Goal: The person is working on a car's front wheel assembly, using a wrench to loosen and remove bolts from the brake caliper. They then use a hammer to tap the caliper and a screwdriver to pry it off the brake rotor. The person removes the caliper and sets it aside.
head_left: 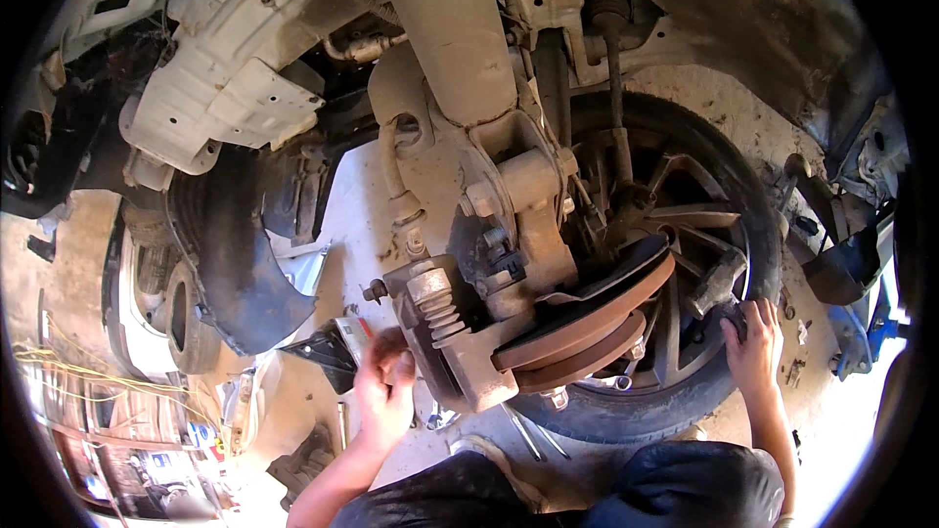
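Note:
A dusty brake caliper (481, 383) with a coil spring (440, 305) on its side sits over a rusty brake disc (587, 318) in the middle. Just left of the caliper is my left hand (386, 396), its fingers curled and thumb bent in. Whatever those fingers may hold is hidden. On the right, my right hand (755, 347) is closed around the dark handle of a hammer. The grey hammer head (719, 284) points up and away, in front of the wheel. Above the caliper, a thick strut (450, 29) is bolted to the knuckle.
Behind the disc, a wheel with its tire (753, 205) lies on the floor. Splash shields (230, 108) and a dark fender liner (230, 244) hang at the left. Yellow cords (98, 381) and another tire (186, 318) are farther left. Metal tools (523, 433) lie below the caliper.

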### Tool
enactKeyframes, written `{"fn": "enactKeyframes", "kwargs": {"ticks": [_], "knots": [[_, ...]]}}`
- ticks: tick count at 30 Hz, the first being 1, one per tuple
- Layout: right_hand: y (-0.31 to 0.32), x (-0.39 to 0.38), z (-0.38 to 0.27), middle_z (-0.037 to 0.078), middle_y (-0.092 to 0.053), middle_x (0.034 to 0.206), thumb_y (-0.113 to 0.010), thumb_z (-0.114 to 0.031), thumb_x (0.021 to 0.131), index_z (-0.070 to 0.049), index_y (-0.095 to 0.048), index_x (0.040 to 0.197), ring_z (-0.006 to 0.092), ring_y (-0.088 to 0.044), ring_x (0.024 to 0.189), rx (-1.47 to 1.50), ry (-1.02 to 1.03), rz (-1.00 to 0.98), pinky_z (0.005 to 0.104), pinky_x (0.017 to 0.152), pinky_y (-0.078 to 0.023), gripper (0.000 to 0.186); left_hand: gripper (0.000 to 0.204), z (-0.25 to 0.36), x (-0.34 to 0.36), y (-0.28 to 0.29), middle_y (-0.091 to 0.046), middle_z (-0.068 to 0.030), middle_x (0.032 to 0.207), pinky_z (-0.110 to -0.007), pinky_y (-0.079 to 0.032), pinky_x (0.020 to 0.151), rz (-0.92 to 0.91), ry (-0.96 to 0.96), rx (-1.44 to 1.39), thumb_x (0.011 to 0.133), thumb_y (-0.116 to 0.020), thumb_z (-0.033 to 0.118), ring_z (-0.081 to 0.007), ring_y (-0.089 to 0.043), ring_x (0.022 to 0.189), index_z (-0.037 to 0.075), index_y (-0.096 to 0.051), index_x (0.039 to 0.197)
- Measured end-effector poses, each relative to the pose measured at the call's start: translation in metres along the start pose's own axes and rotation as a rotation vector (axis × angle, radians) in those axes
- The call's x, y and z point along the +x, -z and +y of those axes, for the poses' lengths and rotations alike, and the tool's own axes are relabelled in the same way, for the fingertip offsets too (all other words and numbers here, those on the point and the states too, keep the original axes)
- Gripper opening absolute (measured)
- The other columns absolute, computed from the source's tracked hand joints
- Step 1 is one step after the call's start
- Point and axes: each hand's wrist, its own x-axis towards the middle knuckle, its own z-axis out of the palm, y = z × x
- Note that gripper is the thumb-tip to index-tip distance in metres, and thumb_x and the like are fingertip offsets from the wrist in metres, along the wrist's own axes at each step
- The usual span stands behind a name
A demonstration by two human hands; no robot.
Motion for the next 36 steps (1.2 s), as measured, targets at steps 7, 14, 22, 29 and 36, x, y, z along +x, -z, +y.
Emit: {"fn": "enactKeyframes", "kwargs": {"ticks": [7, 14, 22, 29, 36], "knots": [[0.033, 0.045, -0.026, 0.017, -0.057, 0.088, -0.068, -0.018, 0.080, 0.000, -0.061, 0.092, 0.0373, -0.058, 0.084, 0.067, 0.145, 0.031, 0.0435, 0.072, -0.048, 0.022, 0.065, 0.055, 0.025, -0.014, -0.034, -0.0232, 0.142, -0.042, -0.029, 0.109, 0.076, -0.397, 0.104, 0.098, -0.048, 0.037, -0.0329, -0.039, 0.130, -0.008, -0.027, 0.141], [0.092, 0.163, -0.141, 0.017, -0.059, 0.090, -0.061, -0.023, 0.088, -0.002, -0.061, 0.098, 0.0364, -0.061, 0.086, 0.302, 0.700, -0.189, 0.0453, 0.075, -0.050, 0.023, 0.066, 0.088, 0.040, -0.027, -0.033, -0.0209, 0.144, -0.040, -0.022, 0.111, 0.067, -0.328, 0.112, 0.101, -0.036, 0.042, -0.0292, -0.033, 0.134, -0.007, -0.025, 0.144], [0.079, 0.207, -0.197, 0.021, -0.065, 0.087, -0.061, -0.023, 0.087, 0.003, -0.065, 0.089, 0.0371, -0.063, 0.089, 0.313, 0.933, -0.587, 0.0445, 0.079, -0.049, 0.027, 0.068, 0.090, 0.048, -0.049, -0.044, -0.0163, 0.133, -0.040, -0.041, 0.099, 0.116, -0.144, -0.147, 0.098, -0.029, 0.056, -0.0251, -0.052, 0.113, 0.006, -0.025, 0.145], [0.069, 0.212, -0.192, 0.024, -0.063, 0.080, -0.064, -0.020, 0.084, 0.005, -0.064, 0.084, 0.0408, -0.062, 0.083, 0.393, 1.000, -0.630, 0.0465, 0.072, -0.048, 0.026, 0.062, 0.090, 0.046, -0.051, -0.043, -0.0084, 0.133, -0.041, -0.038, 0.102, 0.126, -0.101, -0.340, 0.097, -0.036, 0.054, -0.0245, -0.047, 0.118, 0.011, -0.033, 0.142], [0.045, 0.206, -0.182, 0.022, -0.064, 0.075, -0.068, -0.018, 0.080, 0.003, -0.066, 0.078, 0.0394, -0.063, 0.077, 0.527, 1.105, -0.347, 0.0466, 0.069, -0.050, 0.021, 0.059, 0.095, 0.044, -0.057, -0.046, -0.0093, 0.133, -0.042, -0.036, 0.104, 0.223, -0.083, -0.277, 0.098, -0.035, 0.051, -0.0237, -0.047, 0.120, 0.011, -0.034, 0.142]]}}
